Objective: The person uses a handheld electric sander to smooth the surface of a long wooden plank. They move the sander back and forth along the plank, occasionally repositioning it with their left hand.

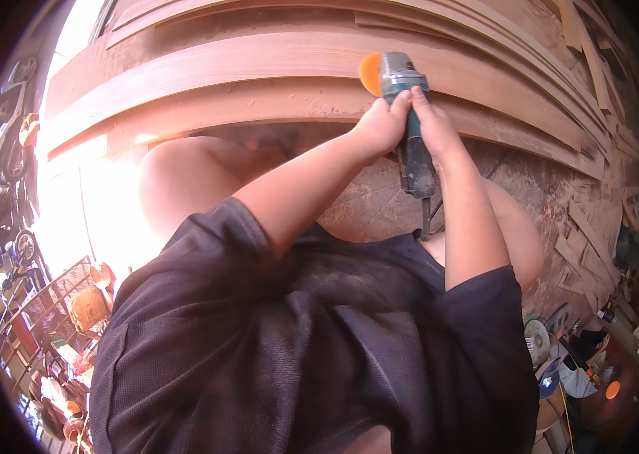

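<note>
1 grinder (416,168) over wooden boards (244,59)

Green and black, grey-headed; 1 orange disc (369,73), 1 cord (425,216) at rear. Left hand (381,127): fingers wrapped around the grinder's left side. Right hand (438,130): fingers wrapped around its right side. Disc overlaps the boards; contact cannot be told.

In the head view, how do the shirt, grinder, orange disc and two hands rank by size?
1. Shirt, though it sits nearest the camera
2. Grinder
3. Left hand and right hand: too alike to rank
4. Orange disc, partly hidden
</note>
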Available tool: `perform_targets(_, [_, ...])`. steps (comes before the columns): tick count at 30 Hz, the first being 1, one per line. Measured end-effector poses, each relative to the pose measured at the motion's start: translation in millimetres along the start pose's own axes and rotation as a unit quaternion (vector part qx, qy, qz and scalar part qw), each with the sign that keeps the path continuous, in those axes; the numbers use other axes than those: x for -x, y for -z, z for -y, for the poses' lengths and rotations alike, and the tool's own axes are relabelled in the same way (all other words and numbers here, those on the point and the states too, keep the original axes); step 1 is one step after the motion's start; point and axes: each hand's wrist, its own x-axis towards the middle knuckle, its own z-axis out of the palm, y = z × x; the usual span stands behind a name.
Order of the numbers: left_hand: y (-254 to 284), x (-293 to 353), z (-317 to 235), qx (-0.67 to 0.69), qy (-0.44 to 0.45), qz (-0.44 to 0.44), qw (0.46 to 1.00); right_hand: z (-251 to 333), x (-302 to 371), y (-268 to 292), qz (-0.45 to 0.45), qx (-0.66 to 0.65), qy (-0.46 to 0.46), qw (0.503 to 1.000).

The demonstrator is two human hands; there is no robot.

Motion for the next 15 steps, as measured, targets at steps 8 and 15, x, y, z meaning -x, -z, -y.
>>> perform_targets(8, [-41.3, -44.6, -25.4, -0.104, 0.035, 0.106, 0.988, -19.3, -12.9, 56.4, -0.059, -0.154, -0.071, 0.984])
perform_targets(15, [69.7, -7.0, 13.4, 0.004, 0.0, -0.017, 1.0, -3.9, -22.3, -63.8, 0.024, -0.043, -0.004, 0.999])
